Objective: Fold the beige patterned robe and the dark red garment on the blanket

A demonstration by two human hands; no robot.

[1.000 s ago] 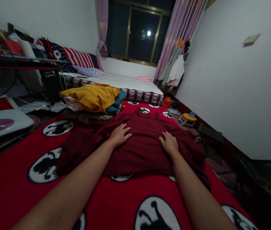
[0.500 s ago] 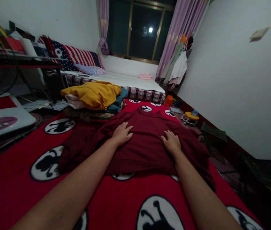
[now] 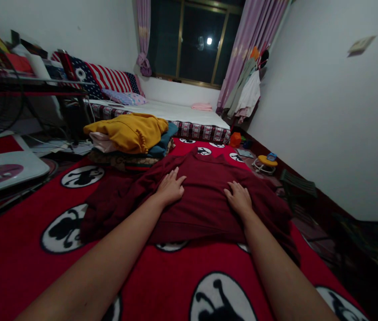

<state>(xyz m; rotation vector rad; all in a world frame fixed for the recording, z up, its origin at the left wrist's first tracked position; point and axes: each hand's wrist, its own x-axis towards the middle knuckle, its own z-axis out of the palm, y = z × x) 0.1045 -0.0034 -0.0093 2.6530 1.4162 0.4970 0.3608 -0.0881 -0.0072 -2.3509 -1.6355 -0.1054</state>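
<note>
A dark maroon long-sleeved top [image 3: 202, 205] lies spread out on the red blanket [image 3: 162, 285], its neck end away from me and its hem towards me. My left hand [image 3: 170, 187] rests on the left part of its body, fingers spread with nothing gripped. On the right part of the body lies my right hand [image 3: 239, 197], palm down and fingers apart. The sleeves spread out to both sides, with loose folds. Just beyond the left sleeve sits a stack of folded clothes, a mustard yellow garment [image 3: 132, 131] on top and a teal one [image 3: 164, 142] under it.
A bed [image 3: 175, 111] stands below the window at the back. On the left are a cluttered desk [image 3: 42, 84] and a white plastic item [image 3: 25, 165]. A yellow stool [image 3: 267, 161] and a dark green folding stool [image 3: 297, 185] stand by the right wall.
The fingers of my left hand have shifted very slightly on the maroon top. My right hand and the garment look the same.
</note>
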